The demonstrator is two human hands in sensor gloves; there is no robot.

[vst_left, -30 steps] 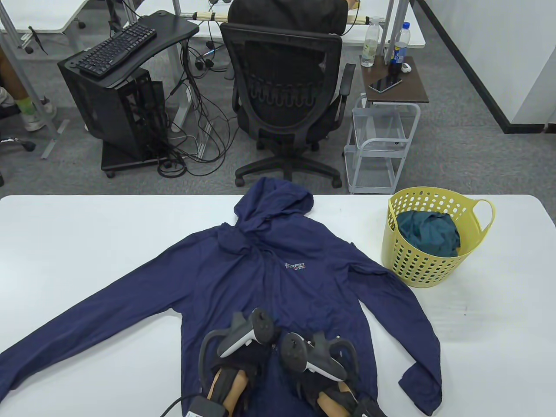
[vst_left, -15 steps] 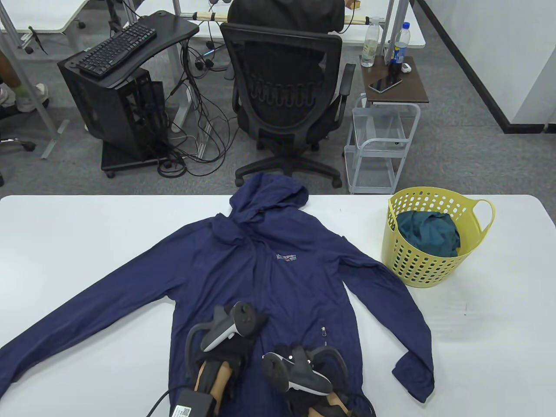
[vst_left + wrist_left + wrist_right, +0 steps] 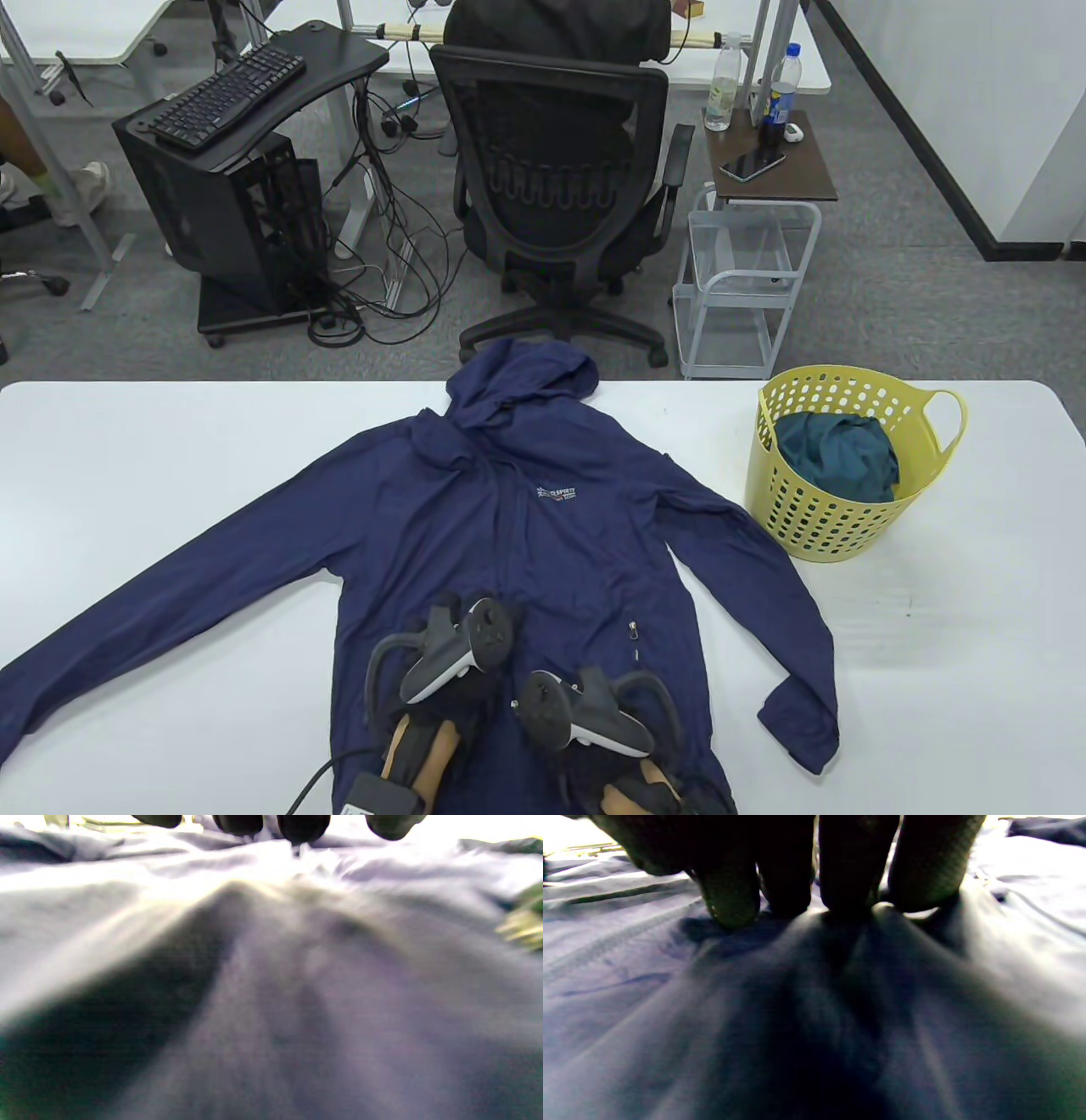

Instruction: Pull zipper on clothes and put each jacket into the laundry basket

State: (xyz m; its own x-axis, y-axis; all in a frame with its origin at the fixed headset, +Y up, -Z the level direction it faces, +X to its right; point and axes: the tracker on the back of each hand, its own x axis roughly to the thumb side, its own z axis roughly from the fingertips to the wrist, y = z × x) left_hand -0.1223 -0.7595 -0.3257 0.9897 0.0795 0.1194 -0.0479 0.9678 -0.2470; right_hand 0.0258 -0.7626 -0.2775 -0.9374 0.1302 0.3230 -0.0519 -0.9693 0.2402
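A navy hooded jacket (image 3: 551, 543) lies front up on the white table (image 3: 170, 458), sleeves spread wide. Both gloved hands sit on its lower front, and the trackers hide their fingers in the table view. My left hand (image 3: 475, 679) is by the centre zipper line. In the left wrist view its fingertips (image 3: 303, 825) pinch a small dark zipper pull (image 3: 295, 851), with wrinkles fanning out from it. My right hand (image 3: 585, 747) is lower and to the right; its fingers (image 3: 857, 878) hold a raised ridge of jacket cloth (image 3: 840, 993). The yellow laundry basket (image 3: 831, 526) stands at the right.
A teal garment (image 3: 836, 458) lies in the basket. A pocket zipper pull (image 3: 633, 630) shows on the jacket's right side. A black cable (image 3: 314, 781) trails at the near edge. Beyond the far edge stand an office chair (image 3: 551, 170) and a wire trolley (image 3: 738, 280).
The jacket has slid left on the table and now lies flatter. The left hand moved left, and the right hand dropped towards the hem, then edged up again.
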